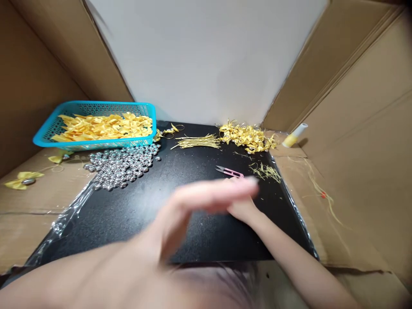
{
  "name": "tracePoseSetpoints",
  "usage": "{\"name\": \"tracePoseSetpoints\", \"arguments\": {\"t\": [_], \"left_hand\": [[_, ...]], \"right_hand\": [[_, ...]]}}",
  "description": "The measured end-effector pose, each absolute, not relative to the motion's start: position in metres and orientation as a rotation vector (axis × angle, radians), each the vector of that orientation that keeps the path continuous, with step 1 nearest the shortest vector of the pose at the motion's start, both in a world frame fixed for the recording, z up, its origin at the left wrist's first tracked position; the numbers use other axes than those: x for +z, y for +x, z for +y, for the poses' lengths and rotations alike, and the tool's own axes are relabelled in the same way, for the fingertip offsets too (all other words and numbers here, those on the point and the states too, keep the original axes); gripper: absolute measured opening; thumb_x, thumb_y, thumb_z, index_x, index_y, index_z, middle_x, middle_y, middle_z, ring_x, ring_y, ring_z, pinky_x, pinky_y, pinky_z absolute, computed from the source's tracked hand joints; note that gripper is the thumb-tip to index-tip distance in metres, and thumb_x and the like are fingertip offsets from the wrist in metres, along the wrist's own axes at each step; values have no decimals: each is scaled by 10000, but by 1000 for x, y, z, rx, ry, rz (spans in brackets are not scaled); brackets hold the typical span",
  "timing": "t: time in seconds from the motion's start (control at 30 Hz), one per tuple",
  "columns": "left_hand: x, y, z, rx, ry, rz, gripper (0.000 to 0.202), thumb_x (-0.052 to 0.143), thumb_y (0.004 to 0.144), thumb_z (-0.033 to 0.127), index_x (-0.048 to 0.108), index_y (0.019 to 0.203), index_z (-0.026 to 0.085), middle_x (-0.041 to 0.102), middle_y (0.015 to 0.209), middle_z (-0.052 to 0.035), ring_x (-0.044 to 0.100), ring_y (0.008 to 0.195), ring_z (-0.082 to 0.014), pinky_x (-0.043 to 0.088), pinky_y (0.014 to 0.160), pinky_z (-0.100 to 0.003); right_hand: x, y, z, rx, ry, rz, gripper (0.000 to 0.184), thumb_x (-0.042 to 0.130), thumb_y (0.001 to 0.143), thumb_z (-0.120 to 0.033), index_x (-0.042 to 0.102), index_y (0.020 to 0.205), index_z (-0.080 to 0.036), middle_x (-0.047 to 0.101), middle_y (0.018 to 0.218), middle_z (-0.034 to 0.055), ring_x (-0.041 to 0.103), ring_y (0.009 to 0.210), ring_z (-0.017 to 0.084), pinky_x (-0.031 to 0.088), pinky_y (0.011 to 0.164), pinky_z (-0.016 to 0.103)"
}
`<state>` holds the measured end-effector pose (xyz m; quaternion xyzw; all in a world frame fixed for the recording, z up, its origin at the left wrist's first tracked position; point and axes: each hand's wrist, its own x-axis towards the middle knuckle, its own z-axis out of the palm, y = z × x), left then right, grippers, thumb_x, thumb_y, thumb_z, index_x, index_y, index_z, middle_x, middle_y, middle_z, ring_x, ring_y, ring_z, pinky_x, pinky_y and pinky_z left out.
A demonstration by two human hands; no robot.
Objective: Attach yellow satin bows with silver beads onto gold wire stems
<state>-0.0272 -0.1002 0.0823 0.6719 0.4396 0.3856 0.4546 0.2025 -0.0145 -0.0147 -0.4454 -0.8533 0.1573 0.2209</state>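
Observation:
My left hand (206,199) sweeps across the middle of the black mat (135,210), smeared by motion, with its fingers stretched out to the right. My right hand (243,208) lies just behind it, mostly covered by the left fingers, close to the pink thread snips (230,172). Whether the right fingers hold anything is hidden. Beyond the hands lie a bundle of gold wires (198,141) and a heap of finished gold bows (247,137).
A turquoise basket (96,106) of yellow ribbon bows stands at the back left, with a pile of silver beads (122,165) in front of it. Gold trimmings (265,171) lie by the snips. A glue stick (294,135) rests at the right. Cardboard walls enclose both sides.

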Motion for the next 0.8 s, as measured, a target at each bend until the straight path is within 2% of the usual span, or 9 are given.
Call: {"name": "tracePoseSetpoints", "arguments": {"t": [0.07, 0.17, 0.23, 0.3, 0.4, 0.47, 0.6, 0.7, 0.8], "left_hand": [[85, -24, -62, 1023, 1888, 979, 264, 664, 794, 349, 705, 1048, 286, 614, 1195, -37, 511, 1206, -287, 464, 963, -406], [57, -19, -15, 794, 2074, 979, 346, 650, 819, 276, 649, 1160, 219, 622, 1217, -92, 517, 1176, -270, 365, 1053, -441], [31, -14, 4, 622, 1892, 926, 446, 653, 818, 272, 570, 1249, 190, 589, 1289, -121, 546, 1147, -254, 384, 1027, -427], [9, -7, 14, 534, 1618, 727, 471, 634, 838, 296, 518, 1281, 184, 616, 1236, -115, 568, 1116, -227, 422, 974, -379], [-5, 0, 16, 525, 1382, 682, 254, 620, 859, 384, 622, 929, 140, 662, 826, -43, 589, 818, -162, 451, 820, -301], [-8, 3, 16, 554, 1343, 709, 319, 567, 884, 448, 589, 803, 140, 553, 640, 11, 503, 642, -122, 441, 701, -270], [-12, 2, 14, 617, 1264, 728, 366, 508, 890, 522, 544, 848, 160, 348, 548, 79, 323, 513, -90, 388, 552, -233], [-15, 2, 12, 639, 1218, 751, 378, 518, 880, 535, 528, 801, 166, 249, 522, 98, 231, 486, -79, 292, 482, -201], [-13, 1, 8, 665, 1212, 818, 407, 538, 856, 559, 541, 779, 160, 234, 529, 96, 181, 483, -73, 177, 453, -198]], "right_hand": [[-14, 202, -13, 457, -1217, -2351, 110, 550, 888, -177, 625, 812, -203, 656, 954, 49, 545, 956, 229, 299, 917, 447], [-8, 200, -10, 611, -1154, -2205, 73, 576, 878, -183, 610, 815, -199, 640, 949, 36, 550, 959, 203, 349, 912, 409], [-3, 198, -5, 742, -1096, -2070, 76, 610, 851, -187, 609, 776, -196, 629, 928, 34, 560, 948, 192, 376, 915, 392], [2, 196, 1, 835, -1060, -1982, 91, 631, 830, -191, 611, 741, -197, 620, 891, 27, 569, 917, 184, 399, 900, 374], [7, 193, 11, 980, -1052, -1876, 99, 647, 805, -192, 615, 711, -196, 602, 812, 10, 563, 830, 165, 421, 833, 336], [7, 191, 17, 1095, -1047, -1815, 117, 647, 800, -209, 614, 689, -191, 594, 758, 2, 552, 770, 153, 427, 762, 308], [-4, 188, 23, 1235, -1034, -1743, 163, 635, 811, -300, 610, 700, -184, 603, 731, 2, 557, 702, 141, 436, 646, 270], [-15, 188, 23, 1301, -1023, -1689, 142, 631, 809, -327, 619, 782, -188, 623, 760, 7, 583, 711, 148, 470, 675, 284], [-18, 193, 19, 1286, -1027, -1622, 146, 654, 779, -297, 630, 883, -197, 639, 841, 26, 608, 774, 169, 490, 746, 316]]}}
